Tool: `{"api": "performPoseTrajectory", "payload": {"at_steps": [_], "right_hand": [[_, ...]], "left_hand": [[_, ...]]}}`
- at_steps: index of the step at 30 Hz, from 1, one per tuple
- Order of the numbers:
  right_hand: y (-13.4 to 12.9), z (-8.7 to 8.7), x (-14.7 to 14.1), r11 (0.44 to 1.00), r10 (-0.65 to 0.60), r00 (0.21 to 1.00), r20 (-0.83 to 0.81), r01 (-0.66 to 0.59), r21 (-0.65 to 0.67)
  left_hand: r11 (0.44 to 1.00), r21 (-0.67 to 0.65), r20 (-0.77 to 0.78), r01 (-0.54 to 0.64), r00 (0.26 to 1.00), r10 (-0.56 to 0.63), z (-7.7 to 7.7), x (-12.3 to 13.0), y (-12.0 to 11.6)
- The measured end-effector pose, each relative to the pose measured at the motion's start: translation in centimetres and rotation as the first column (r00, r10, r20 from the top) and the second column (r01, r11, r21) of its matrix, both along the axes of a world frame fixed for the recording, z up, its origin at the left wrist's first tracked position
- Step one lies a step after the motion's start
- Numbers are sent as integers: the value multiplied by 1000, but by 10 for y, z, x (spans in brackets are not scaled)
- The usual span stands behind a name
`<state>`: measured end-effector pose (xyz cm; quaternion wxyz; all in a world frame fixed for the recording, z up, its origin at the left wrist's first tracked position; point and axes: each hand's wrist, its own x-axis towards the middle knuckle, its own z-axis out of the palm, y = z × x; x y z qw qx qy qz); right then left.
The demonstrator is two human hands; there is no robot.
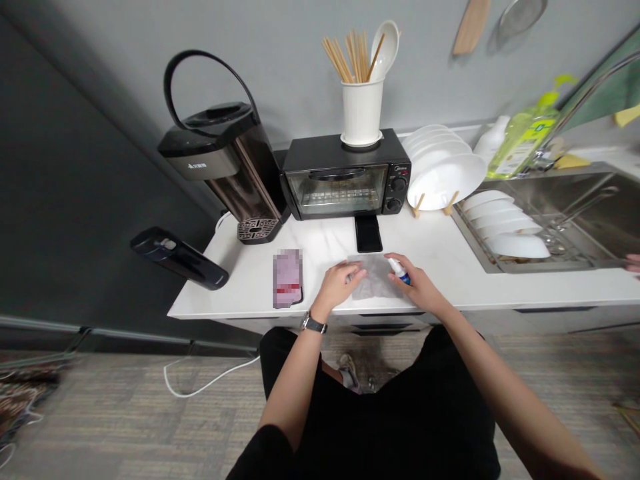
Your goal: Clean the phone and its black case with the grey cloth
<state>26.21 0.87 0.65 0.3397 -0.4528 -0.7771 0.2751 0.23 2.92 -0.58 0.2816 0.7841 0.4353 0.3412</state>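
Note:
My right hand (417, 287) is closed around a small spray bottle (399, 269) with a white top and a blue lower part. Beneath both hands lies a thin grey cloth or sheet (375, 283) on the white countertop (430, 253). My left hand (340, 287), with a watch on its wrist, is at the sheet's left edge. Its fingers curl toward the thumb, and a small pale bit shows between them, too small to name. Just behind the sheet a black phone (369, 233) lies flat. To the left is a pinkish phone-shaped item (287, 277), blurred out.
A toaster oven (345, 177) carries a white holder (362, 110) with chopsticks and a spoon. At left stand a water dispenser (225, 160) and a dark flask (180, 260). White plates (445, 177) and a sink (520, 268) are at right. Another person's hand (633, 263) shows at the right edge.

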Motion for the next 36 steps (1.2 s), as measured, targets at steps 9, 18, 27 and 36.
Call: {"api": "performPoseTrajectory", "payload": {"at_steps": [9, 18, 27, 36], "right_hand": [[20, 9, -14, 999, 8, 999, 33, -6, -36], [30, -1, -20, 999, -19, 997, 68, 22, -40], [18, 12, -4, 994, 37, 985, 166, -53, 92], [19, 4, 6, 989, 4, 796, 605, -91, 113]], "left_hand": [[983, -101, 159, 151, 978, -134, 8, -5, -4], [980, -128, 134, 150, 982, -133, 9, -5, -6], [999, -34, 183, 27, 983, -21, 6, -6, -3], [983, -10, 227, -182, 957, 179, 7, -6, -4]]}}
